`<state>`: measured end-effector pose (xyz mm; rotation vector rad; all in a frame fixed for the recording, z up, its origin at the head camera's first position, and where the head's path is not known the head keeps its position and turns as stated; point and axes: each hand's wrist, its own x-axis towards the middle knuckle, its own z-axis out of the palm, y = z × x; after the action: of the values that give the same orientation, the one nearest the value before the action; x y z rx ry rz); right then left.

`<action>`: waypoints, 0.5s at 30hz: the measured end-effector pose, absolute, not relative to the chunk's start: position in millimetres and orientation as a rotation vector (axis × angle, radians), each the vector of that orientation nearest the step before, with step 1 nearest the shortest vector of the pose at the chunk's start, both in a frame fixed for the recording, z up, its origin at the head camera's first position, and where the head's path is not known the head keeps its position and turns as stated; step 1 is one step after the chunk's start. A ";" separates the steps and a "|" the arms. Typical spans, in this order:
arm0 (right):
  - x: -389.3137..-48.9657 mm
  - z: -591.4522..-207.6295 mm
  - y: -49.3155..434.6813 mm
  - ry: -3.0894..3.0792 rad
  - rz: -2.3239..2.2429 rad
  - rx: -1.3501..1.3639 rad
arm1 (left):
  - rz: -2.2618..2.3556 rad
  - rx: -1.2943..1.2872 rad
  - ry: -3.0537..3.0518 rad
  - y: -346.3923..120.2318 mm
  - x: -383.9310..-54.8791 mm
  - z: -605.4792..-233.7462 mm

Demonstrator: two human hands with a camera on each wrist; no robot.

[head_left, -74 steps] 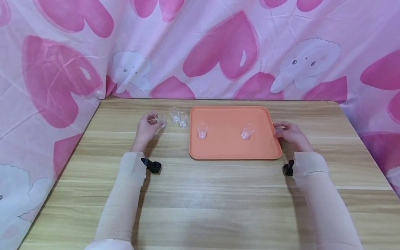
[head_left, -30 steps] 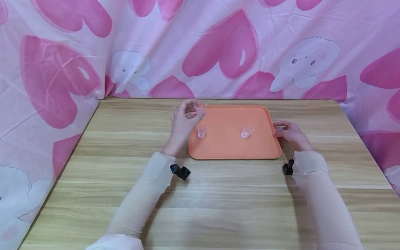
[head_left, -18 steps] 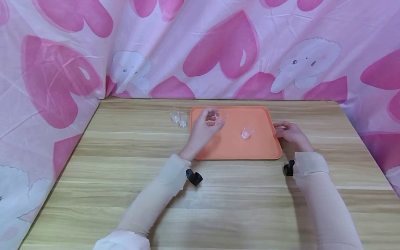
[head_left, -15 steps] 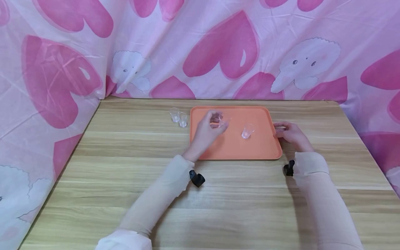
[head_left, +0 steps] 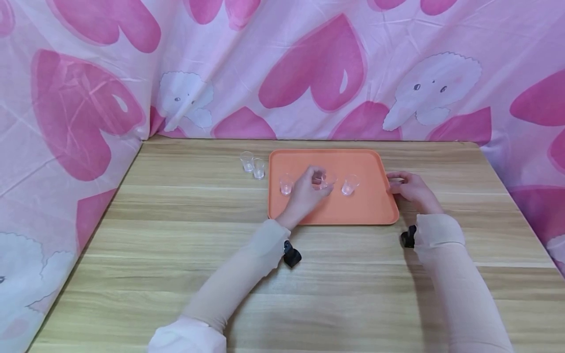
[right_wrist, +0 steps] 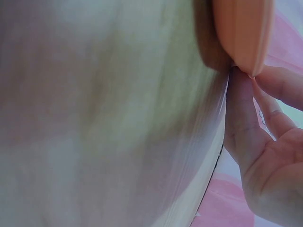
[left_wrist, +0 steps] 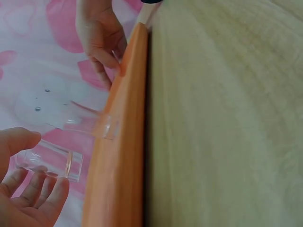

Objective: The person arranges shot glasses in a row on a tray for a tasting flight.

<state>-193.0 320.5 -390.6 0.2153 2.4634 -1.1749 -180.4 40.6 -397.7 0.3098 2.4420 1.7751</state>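
My left hand [head_left: 306, 189] holds a small clear shot glass [head_left: 328, 179] over the middle of the orange tray [head_left: 328, 213]. In the left wrist view, thumb and fingers lie on either side of this glass [left_wrist: 56, 160], its thick base pointing toward the tray. On the tray, one shot glass [head_left: 350, 185] stands just right of the held one, and another shot glass [head_left: 286, 185] stands to the left, beside my left hand. My right hand [head_left: 410, 189] pinches the tray's right rim; the right wrist view has thumb and fingers at the tray edge [right_wrist: 241, 38].
Two more shot glasses, a rear one [head_left: 247, 161] and a nearer one [head_left: 259, 169], stand close together on the wooden table [head_left: 247, 274], left of the tray. A pink patterned cloth [head_left: 238, 63] hangs behind the table and along its sides.
My left hand has taken the shot glass from the table left of the tray, carried it right over the left-hand glass, and lowered it toward the tray's middle. The right hand stays put.
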 end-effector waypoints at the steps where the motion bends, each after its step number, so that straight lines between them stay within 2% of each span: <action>1: -192.9 -390.8 320.7 2.463 -1.179 0.216 | 1.775 0.299 2.437 42.0 -181.3 -399.4; 15: -193.9 -390.9 320.8 2.438 -1.204 0.230 | 1.752 0.231 2.430 52.9 -188.3 -411.5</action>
<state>-193.9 320.8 -390.9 0.2296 2.4383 -1.2036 -188.3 52.9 -411.5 0.2312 2.4299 1.7521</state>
